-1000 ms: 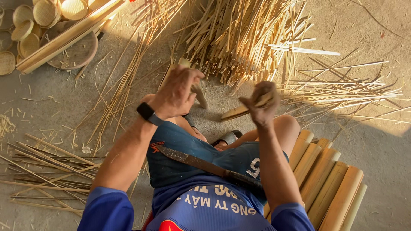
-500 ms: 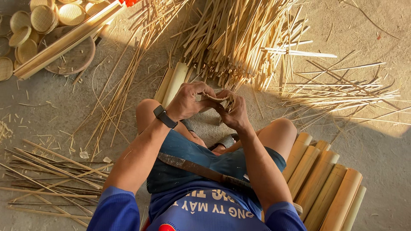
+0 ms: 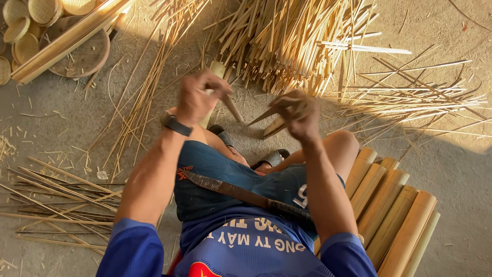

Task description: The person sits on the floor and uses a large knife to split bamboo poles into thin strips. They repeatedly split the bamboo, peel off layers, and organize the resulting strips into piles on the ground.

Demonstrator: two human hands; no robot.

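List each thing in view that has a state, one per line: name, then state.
left hand: raised, closed on a bamboo piece
right hand: raised, gripping split bamboo strips
long knife: lying across the lap, unheld
bamboo tubes: stacked side by side
bamboo slat pile: loose heap on floor

knife point(image 3: 241, 194) across lap; bamboo tubes point(image 3: 394, 215) right; strip pile point(image 3: 292, 41) ahead; baskets point(image 3: 31, 20) far left.

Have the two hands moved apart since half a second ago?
Yes. The left hand and right hand, then together, now sit apart, each holding a bamboo piece.
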